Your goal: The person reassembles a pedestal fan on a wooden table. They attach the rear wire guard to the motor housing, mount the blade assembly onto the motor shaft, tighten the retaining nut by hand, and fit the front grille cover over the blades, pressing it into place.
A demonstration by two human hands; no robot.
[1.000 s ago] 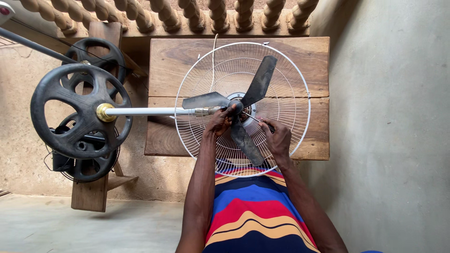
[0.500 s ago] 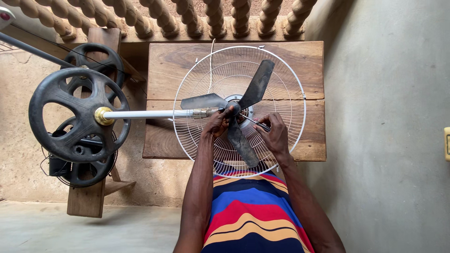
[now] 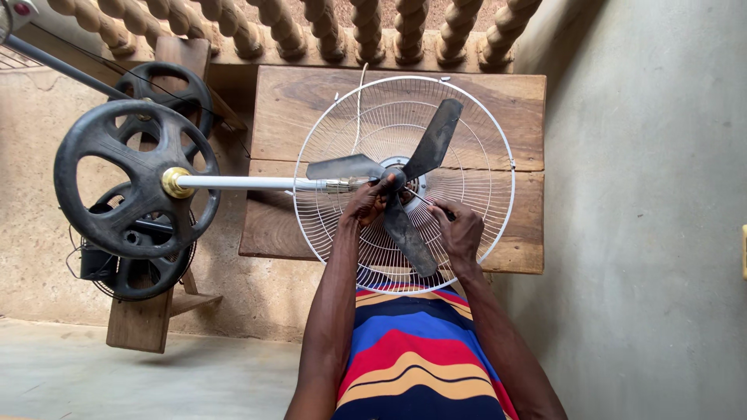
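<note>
- Head view: dark three-bladed plastic fan propeller (image 3: 405,183) sits at the centre of the round white wire fan guard (image 3: 482,124), which lies on a brown wooden plank table (image 3: 303,101).
- Left hand (image 3: 367,201): fingers closed on the propeller hub, steadying it.
- Right hand (image 3: 459,229): pinches a thin dark tool (image 3: 430,202) aimed at the hub.
- White metal pole (image 3: 241,183) ends at black spoked base (image 3: 132,187).
- Step, as judged: working at the hub; next calls for holding the blades steady.

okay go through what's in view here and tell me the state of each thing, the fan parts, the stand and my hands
Fan blade: dark, three-bladed, on the hub, no front guard over it.
Rear guard: white wire, lying on the wooden table.
Pole: white, lying level.
Round base: black, on edge at the pole's end.
Left hand: gripping at the hub.
Right hand: on the guard, pinching a thin tool.
</note>
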